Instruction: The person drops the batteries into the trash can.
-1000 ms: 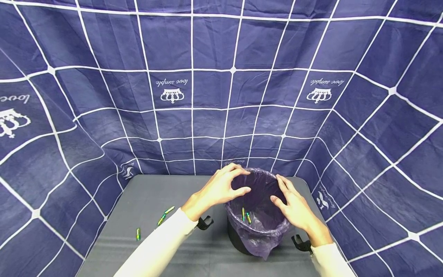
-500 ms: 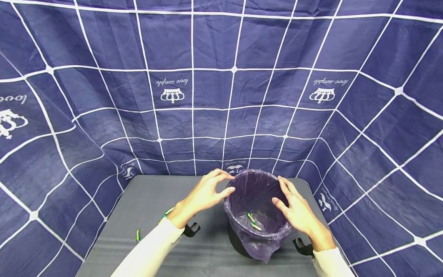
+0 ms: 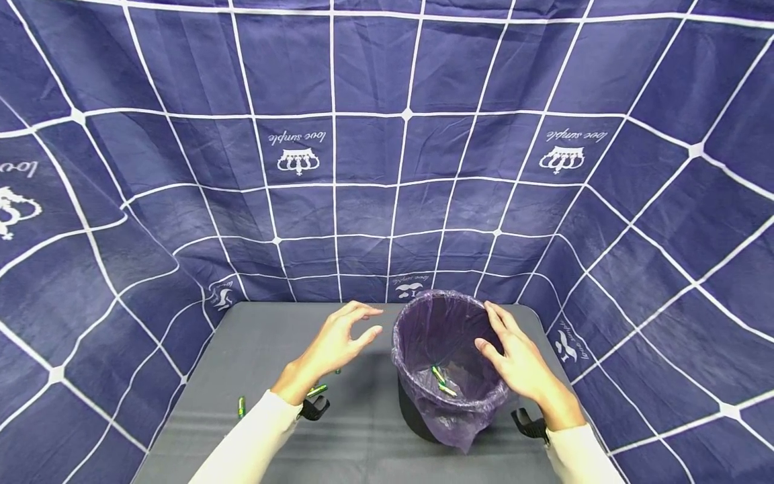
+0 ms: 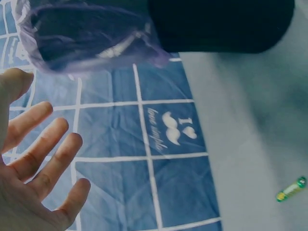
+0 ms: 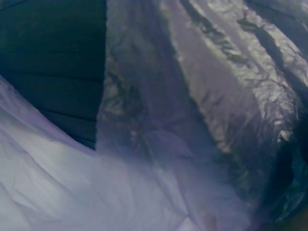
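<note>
Blue checked cloth (image 3: 369, 151) is hanging behind a grey tabletop (image 3: 363, 444). Inside the upright bin (image 3: 416, 417), two batteries (image 3: 447, 390) are slanting lengthwise from far left to near right. Left hand (image 3: 334, 341) is hovering empty, fingers loose; right hand (image 3: 521, 361) is resting straight-fingered on the bin.

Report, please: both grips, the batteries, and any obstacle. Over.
Left grip empty, left of bin; right grip at bin rim. Two batteries inside bin, others on table. Left wrist partly blocks head view.
</note>
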### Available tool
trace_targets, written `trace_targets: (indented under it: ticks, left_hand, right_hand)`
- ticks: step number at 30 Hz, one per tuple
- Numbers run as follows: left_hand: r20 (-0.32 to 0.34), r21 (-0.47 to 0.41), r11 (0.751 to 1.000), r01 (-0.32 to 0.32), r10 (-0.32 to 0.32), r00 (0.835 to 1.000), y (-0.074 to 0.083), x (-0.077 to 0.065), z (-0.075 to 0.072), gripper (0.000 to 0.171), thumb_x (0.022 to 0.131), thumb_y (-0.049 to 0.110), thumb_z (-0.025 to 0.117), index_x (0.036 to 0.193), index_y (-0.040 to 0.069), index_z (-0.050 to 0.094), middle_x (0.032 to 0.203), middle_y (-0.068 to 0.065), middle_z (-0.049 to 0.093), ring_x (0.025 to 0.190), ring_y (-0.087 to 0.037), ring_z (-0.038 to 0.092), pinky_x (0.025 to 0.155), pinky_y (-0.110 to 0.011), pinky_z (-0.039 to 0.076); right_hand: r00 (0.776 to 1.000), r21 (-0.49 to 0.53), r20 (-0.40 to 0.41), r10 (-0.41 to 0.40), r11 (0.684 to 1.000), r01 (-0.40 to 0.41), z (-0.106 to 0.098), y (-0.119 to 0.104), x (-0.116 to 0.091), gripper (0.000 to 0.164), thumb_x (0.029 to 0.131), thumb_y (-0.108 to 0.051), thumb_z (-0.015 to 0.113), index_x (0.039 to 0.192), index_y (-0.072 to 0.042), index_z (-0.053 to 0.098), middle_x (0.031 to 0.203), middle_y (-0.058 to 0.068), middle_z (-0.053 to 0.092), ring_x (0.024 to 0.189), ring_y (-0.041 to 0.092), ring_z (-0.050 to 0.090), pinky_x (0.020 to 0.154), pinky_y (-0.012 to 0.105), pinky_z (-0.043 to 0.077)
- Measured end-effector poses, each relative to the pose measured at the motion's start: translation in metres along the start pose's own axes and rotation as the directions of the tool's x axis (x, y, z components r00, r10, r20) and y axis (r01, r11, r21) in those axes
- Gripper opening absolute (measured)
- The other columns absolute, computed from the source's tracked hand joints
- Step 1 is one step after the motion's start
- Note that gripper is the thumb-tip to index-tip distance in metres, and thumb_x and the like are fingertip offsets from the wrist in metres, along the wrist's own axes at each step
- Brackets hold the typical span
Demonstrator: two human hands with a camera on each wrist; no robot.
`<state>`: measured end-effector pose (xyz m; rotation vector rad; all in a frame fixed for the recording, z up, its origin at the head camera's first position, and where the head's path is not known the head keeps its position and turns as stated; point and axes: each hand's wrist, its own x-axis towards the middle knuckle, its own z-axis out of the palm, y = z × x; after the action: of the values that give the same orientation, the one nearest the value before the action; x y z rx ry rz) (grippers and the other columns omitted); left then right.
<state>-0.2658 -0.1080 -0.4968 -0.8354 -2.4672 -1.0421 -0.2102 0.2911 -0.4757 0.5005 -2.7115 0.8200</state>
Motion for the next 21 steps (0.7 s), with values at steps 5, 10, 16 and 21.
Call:
trace_targets:
  ticks: [5,10,16,21]
  left_hand:
    - [-0.021,0.026,0.998,0.064,-0.063,0.998,-0.022,-0.02,0.004,0.036,0.106,0.022,0.088,0.141,0.015,0.083,0.132,-0.007,0.082,0.124,-0.03,0.08,0.107,-0.053,0.066]
    - [-0.039,0.035,0.99,0.134,-0.133,0.99,-0.049,-0.041,0.015,0.038,0.103,0.017,0.09,0.141,0.012,0.083,0.133,-0.008,0.081,0.123,-0.032,0.079,0.106,-0.054,0.065]
    - [-0.061,0.055,0.985,0.166,-0.163,0.985,-0.072,-0.06,0.022,0.041,0.099,0.012,0.093,0.139,0.008,0.083,0.131,-0.01,0.081,0.12,-0.035,0.08,0.104,-0.056,0.066]
    - [-0.06,0.079,0.977,0.196,-0.192,0.98,-0.088,-0.072,0.028,0.044,0.095,0.009,0.096,0.137,0.007,0.083,0.13,-0.012,0.081,0.118,-0.037,0.08,0.102,-0.055,0.066]
  right_hand:
    - [1.0,-0.003,0.005,-0.008,1.0,0.008,0.0,-0.001,0.001,0.076,0.116,-0.031,0.067,0.179,0.001,0.039,0.183,0.023,0.044,0.162,0.056,0.053,0.125,0.078,0.047]
    - [1.0,-0.003,0.006,-0.007,1.0,0.007,0.0,0.002,0.001,0.076,0.116,-0.03,0.067,0.18,0.0,0.038,0.183,0.023,0.043,0.162,0.056,0.052,0.125,0.079,0.047]
    - [1.0,-0.006,0.013,-0.006,1.0,0.006,0.001,0.004,0.001,0.077,0.116,-0.032,0.067,0.18,-0.001,0.038,0.183,0.023,0.043,0.162,0.057,0.052,0.124,0.079,0.047]
    - [1.0,-0.008,0.012,-0.002,1.0,0.002,0.001,0.002,0.001,0.077,0.116,-0.032,0.067,0.18,-0.001,0.038,0.183,0.022,0.043,0.163,0.056,0.052,0.124,0.079,0.047]
